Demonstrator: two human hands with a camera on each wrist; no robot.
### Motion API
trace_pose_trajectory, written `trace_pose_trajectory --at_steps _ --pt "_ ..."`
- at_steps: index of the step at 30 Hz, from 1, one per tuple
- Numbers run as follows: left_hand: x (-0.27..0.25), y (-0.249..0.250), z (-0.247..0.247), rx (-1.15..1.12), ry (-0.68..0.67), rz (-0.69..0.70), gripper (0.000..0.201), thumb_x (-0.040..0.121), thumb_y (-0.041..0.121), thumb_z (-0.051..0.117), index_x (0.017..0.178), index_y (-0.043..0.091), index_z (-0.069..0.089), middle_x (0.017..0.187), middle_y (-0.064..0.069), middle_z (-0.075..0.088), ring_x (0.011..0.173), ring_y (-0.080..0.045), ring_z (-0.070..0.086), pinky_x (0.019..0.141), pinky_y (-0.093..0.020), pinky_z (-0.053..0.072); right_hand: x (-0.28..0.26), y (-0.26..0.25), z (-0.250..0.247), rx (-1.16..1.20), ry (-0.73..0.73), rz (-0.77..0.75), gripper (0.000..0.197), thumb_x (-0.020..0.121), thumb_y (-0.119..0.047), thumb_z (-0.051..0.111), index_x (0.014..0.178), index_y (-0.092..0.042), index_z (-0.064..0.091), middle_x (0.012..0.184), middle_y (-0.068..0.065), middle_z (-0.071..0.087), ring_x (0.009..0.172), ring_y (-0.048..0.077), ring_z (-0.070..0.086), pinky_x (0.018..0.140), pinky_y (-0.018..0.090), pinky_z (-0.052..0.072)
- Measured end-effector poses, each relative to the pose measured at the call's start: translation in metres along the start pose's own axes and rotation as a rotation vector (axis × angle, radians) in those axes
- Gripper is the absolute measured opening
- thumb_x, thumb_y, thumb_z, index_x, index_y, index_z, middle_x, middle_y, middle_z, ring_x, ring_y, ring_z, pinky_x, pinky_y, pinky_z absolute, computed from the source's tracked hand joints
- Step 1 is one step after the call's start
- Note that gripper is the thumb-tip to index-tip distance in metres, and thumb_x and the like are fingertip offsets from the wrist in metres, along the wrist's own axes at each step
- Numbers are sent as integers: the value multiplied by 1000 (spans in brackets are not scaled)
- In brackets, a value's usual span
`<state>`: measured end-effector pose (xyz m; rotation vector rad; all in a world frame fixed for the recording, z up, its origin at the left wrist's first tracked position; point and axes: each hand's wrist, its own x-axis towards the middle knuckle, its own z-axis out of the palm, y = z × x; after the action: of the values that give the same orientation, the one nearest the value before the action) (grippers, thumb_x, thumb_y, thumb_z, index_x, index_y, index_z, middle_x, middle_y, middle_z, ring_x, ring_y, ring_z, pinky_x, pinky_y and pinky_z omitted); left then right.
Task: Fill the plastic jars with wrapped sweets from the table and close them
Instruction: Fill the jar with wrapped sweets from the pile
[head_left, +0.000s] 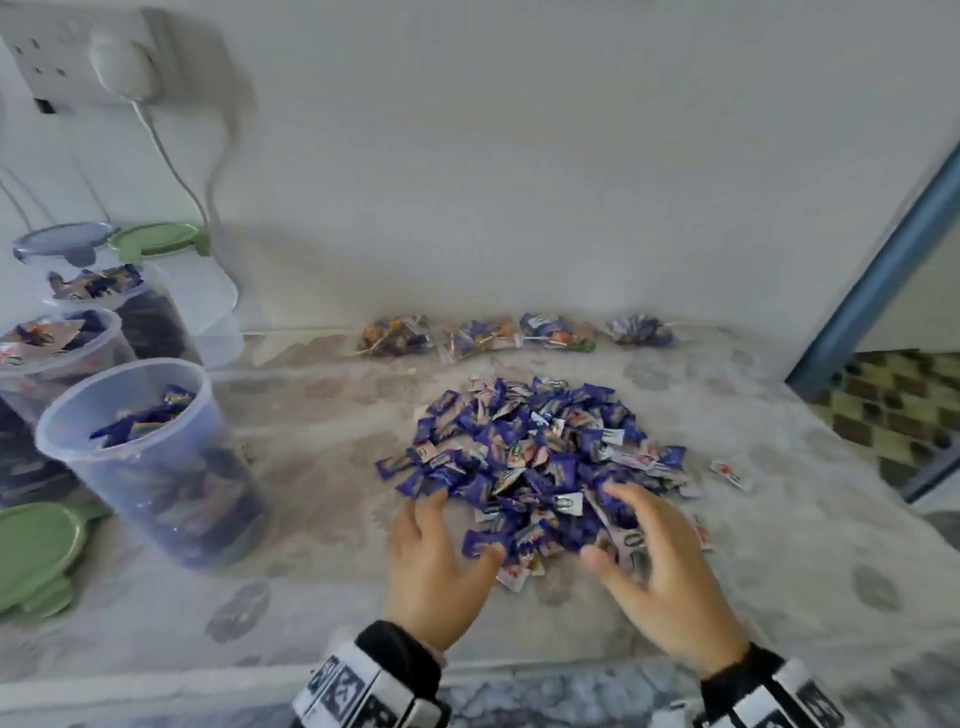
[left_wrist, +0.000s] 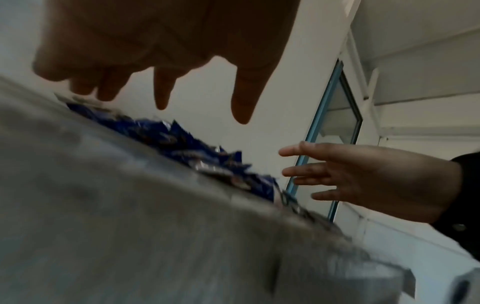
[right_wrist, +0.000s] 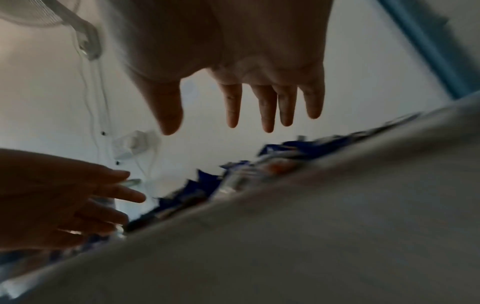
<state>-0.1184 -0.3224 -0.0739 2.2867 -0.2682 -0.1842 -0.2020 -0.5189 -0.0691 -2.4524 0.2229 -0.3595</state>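
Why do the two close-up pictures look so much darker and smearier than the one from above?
Head view: evenly lit, slightly soft, its edges bent by the wide lens. Left wrist view: the left hand is a dark shape against the bright wall, and the table smears into blur. Right wrist view: the same backlighting on the right hand, with blurred sweets.

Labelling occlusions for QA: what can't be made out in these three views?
- Head view: how full the rear clear plastic jars are; the nearest jar and frame edge block them.
- Head view: print on the blue wrapped sweets is too small.
- Wrist views: blurred grey table cover hides the pile's base.
- Head view: green lid cut off at left edge.
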Motion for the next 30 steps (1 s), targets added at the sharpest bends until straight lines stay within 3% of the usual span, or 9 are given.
trace_pose_trajectory --at_steps 3,6,10,17,20,22,25,27,30 --pt "0 11 27 217 -132 -150 95 84 61 50 148 15 -4 154 -20 -5 143 -32 -8 115 -40 2 -14 34 -4 -235 -155 152 103 54 -100 19 143 -50 3 159 3 9 147 28 5 114 55 8" --pt "0 22 45 281 -121 -170 105 81 68 45 146 15 -18 154 -19 -13 143 -32 -14 115 -42 -7 -13 53 -8 -343 -269 266 116 37 -104 1 138 -52 -22 158 9 -18 144 33 -17 114 54 -6" --pt "2 35 58 153 25 -131 113 77 65 55 133 32 -37 151 -18 -26 142 -30 -20 113 -41 -11 5 65 -8 -354 -270 244 121 36 -104 1 142 -48 -20 156 12 -24 144 34 -19 114 54 -8" --pt "6 32 71 441 -35 -52 80 83 69 40 144 47 -8 153 -16 -20 143 -34 -13 115 -42 -7 29 61 -1 -328 -335 137 102 41 -102 19 126 -68 -27 151 1 -35 139 40 -27 110 59 -11" --pt "2 29 75 469 -3 -15 71 88 63 37 146 43 0 154 -16 -8 143 -32 0 116 -40 7 30 63 1 -275 -306 63 99 45 -99 27 135 -67 -2 157 -6 -19 143 35 -17 113 58 -2" --pt "0 29 78 443 38 5 63 92 54 39 146 38 11 151 -14 6 139 -31 9 112 -38 19 30 66 3 -209 -203 7 87 54 -93 36 134 -60 25 157 1 13 143 30 3 113 54 15" --pt "-1 30 79 450 89 8 54 95 46 38 144 33 21 144 -10 17 133 -29 18 108 -37 22 28 70 9 -170 -26 -97 55 72 -74 44 120 -45 43 116 5 52 117 27 38 90 42 43" --pt "0 31 80 473 99 -7 48 97 46 33 142 34 22 140 -8 20 130 -27 22 107 -36 22 26 70 12 -219 71 -156 43 79 -66 45 112 -39 49 95 2 55 96 26 50 72 31 43" --pt "4 30 81 398 138 18 40 97 37 39 136 27 40 129 -12 35 121 -31 35 100 -39 31 24 66 10 -181 180 -195 29 84 -55 49 104 -35 54 82 -5 47 72 14 48 55 13 31"
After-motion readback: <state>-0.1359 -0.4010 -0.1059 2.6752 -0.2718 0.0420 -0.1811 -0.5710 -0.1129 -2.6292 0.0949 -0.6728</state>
